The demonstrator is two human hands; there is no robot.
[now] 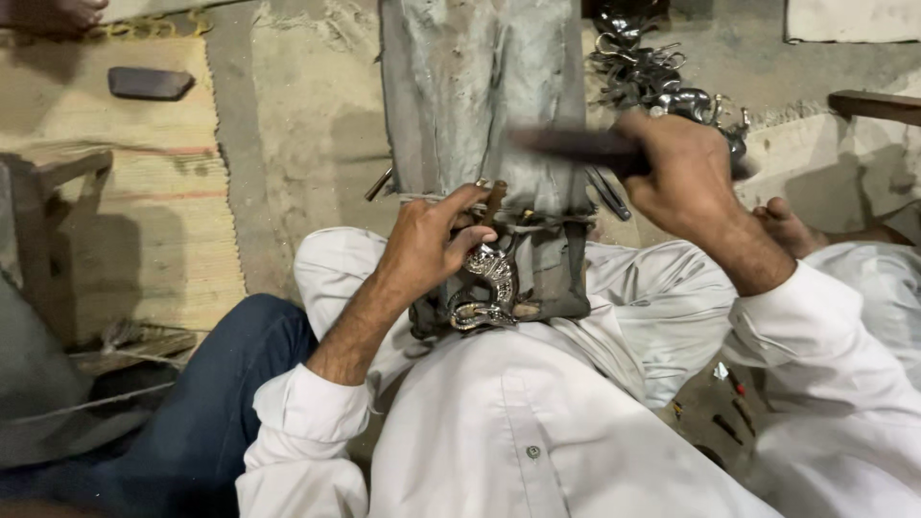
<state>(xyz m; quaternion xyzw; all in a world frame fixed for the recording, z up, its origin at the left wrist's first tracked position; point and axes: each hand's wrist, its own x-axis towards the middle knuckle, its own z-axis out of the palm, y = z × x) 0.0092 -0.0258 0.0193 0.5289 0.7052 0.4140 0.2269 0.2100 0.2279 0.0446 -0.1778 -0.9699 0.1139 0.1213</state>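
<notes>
My left hand [427, 240] pinches a short brown punch-like tool [493, 201], held upright over a shiny curved metal ornament [487, 283]. The ornament rests on the near end of a grey wooden block [480, 86] between my legs. My right hand [676, 173] is raised above the block and grips a dark hammer [576, 146], which is blurred with motion. White sleeves cover both forearms.
A heap of shiny metal pieces [652, 77] lies at the far right of the block. A woven mat [144, 221] with a dark flat stone [149, 83] lies left. A bare foot [791, 225] shows at right. Small tools [729, 403] lie on the floor.
</notes>
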